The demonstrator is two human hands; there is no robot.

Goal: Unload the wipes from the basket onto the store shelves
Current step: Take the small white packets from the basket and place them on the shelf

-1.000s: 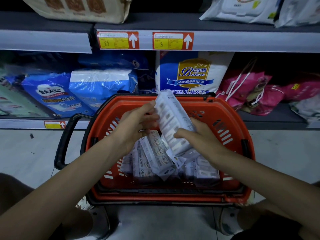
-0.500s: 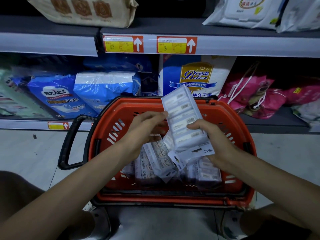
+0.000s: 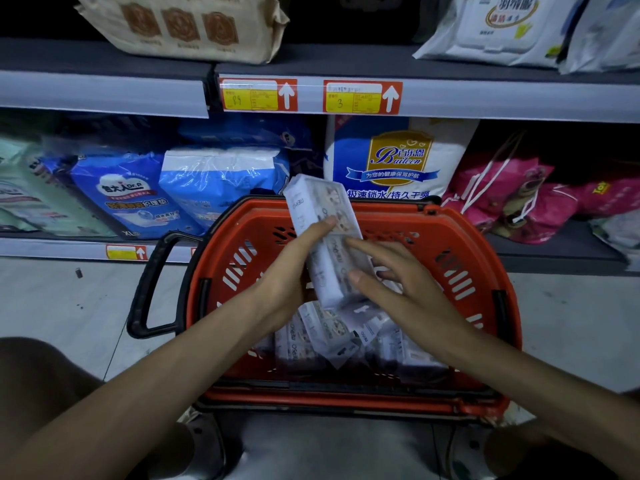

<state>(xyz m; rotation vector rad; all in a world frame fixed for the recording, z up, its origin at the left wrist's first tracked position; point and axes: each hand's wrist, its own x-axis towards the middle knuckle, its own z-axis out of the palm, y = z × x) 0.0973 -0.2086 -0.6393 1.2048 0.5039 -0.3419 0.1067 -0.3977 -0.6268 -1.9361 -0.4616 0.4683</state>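
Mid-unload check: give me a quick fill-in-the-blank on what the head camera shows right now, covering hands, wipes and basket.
1. The left hand and the right hand are both on one long pack of wipes, held above the ___.
2. More wipes packs lie ___ the basket.
3. The basket's handle, on the person's left, is coloured ___.
4. The arrows on the two price tags on the upper shelf edge point ___.

Missing words: basket; inside; black; up.
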